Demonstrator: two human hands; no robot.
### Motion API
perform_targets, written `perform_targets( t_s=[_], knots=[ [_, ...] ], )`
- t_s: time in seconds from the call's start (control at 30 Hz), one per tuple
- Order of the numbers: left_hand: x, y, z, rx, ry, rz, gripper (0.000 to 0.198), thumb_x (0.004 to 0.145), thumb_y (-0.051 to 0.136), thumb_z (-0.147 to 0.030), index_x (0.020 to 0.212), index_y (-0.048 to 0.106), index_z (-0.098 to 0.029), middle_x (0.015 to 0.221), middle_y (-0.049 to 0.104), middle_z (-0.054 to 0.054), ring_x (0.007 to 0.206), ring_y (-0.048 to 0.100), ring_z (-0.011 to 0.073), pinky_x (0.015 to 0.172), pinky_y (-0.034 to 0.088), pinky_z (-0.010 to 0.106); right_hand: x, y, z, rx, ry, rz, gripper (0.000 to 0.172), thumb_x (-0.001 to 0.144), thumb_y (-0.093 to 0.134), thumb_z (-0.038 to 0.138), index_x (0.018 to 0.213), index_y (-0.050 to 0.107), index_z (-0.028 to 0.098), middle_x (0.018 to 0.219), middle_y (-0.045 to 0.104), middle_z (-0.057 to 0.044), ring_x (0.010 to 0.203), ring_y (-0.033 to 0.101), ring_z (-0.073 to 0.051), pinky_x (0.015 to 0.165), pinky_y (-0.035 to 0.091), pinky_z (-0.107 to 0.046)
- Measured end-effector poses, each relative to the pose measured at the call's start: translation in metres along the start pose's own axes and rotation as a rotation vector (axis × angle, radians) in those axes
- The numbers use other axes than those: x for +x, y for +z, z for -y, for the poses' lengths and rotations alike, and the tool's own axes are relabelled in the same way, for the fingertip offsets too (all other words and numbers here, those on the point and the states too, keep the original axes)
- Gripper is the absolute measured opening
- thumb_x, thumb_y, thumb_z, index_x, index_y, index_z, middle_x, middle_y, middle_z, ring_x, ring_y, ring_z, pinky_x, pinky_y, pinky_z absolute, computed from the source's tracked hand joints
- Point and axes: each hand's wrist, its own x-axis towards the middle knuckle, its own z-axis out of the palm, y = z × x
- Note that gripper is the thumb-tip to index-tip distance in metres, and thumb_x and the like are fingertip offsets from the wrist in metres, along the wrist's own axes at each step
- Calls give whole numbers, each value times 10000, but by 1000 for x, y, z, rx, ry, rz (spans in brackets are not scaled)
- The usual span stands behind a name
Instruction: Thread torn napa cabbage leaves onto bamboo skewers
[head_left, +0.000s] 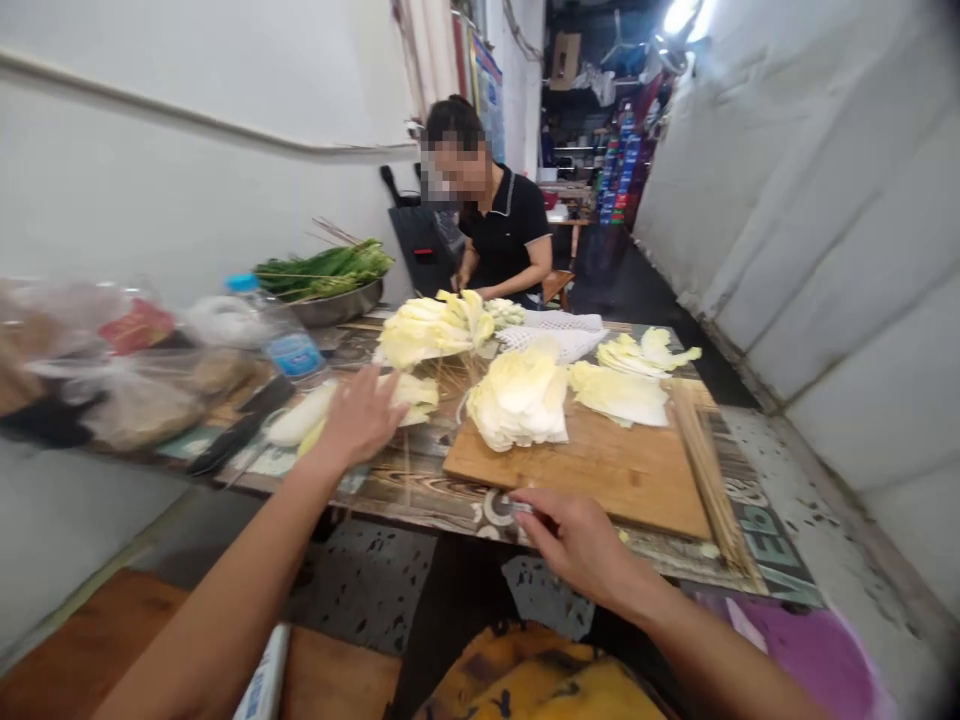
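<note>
My left hand (364,412) reaches over the left side of the table, fingers stretched out and blurred, on or just above some pale napa cabbage leaves (416,395). My right hand (577,540) is at the table's front edge, thumb and fingers pinched on a small greyish thing (522,507) whose kind I cannot make out. Beyond it lies a wooden cutting board (600,475), with a stack of napa cabbage leaves (521,395) on its left part. More cabbage leaves (619,392) rest at the board's back right. Thin wooden skewers (709,475) lie along its right side.
Across the table sits a person in a black shirt (506,235), hands behind a cabbage pile (427,330). A metal bowl of greens (337,300), a water bottle (289,340), a dark-handled knife (240,425) and plastic bags (142,400) stand left. A purple tub (817,655) is below right.
</note>
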Motion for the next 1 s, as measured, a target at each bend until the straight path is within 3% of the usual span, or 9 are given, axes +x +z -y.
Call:
perform_targets(
  t_s=[0.13,0.2,0.27,0.37,0.5,0.63,0.77,0.9,1.0],
  knots=[
    [-2,-1,-62,13,232,-108,464,791,530,-366,1230,550,-217,1475,315,119,1362,236,348,1103,151,537,-36,-60,-42,-189,191,-216,312,879,459,334,1019,702,200,992,724,-91,870,675,-224,789,499,-317],
    [-7,4,-100,-115,348,-114,407,751,580,-363,1147,613,-276,1425,403,89,1333,297,340,1108,189,509,-46,-90,-65,-356,334,-308,328,872,448,329,1027,690,171,1021,708,-128,887,660,-261,790,476,-367],
    [-10,14,-141,-284,416,-109,333,738,609,-328,1069,650,-333,1336,508,67,1294,363,323,1109,214,490,-51,-114,-87,-660,558,-302,323,880,421,330,1031,673,195,995,706,-108,847,654,-248,716,463,-340],
    [-9,40,-198,-264,546,-26,247,812,524,-247,1011,667,-283,1243,583,85,1248,428,296,1074,250,507,-49,-133,-115,-775,652,-229,277,869,442,303,927,684,181,916,700,-117,836,642,-245,671,431,-311],
    [10,81,-254,-160,714,120,234,861,454,-183,949,670,-187,1156,613,127,1169,487,277,1000,308,473,-44,-134,-139,-758,684,-173,290,862,453,313,790,689,161,870,700,-139,817,643,-236,652,414,-294],
    [36,115,-282,-12,712,224,243,866,462,-194,1034,638,-179,1071,627,127,1081,511,255,932,329,426,-42,-134,-153,-702,719,-168,290,857,456,323,798,698,174,813,711,-114,768,648,-215,623,404,-277],
    [47,133,-292,4,670,250,223,842,498,-196,1015,637,-173,992,628,132,1023,501,276,885,313,445,-43,-140,-161,-626,737,-194,264,843,479,294,728,684,173,752,707,-81,734,641,-193,636,412,-274],
    [46,131,-299,-32,612,265,238,794,540,-162,1007,647,-160,968,616,148,1009,492,303,865,302,462,-43,-140,-169,-546,743,-260,263,858,527,340,697,626,158,687,662,-14,680,609,-144,692,445,-299],
    [40,118,-301,-106,566,292,173,778,536,-156,862,687,-159,888,635,123,929,539,274,847,339,421,-39,-142,-172,-480,725,-356,247,833,513,299,658,617,160,650,656,-35,666,609,-161,674,432,-291]
  ],
)
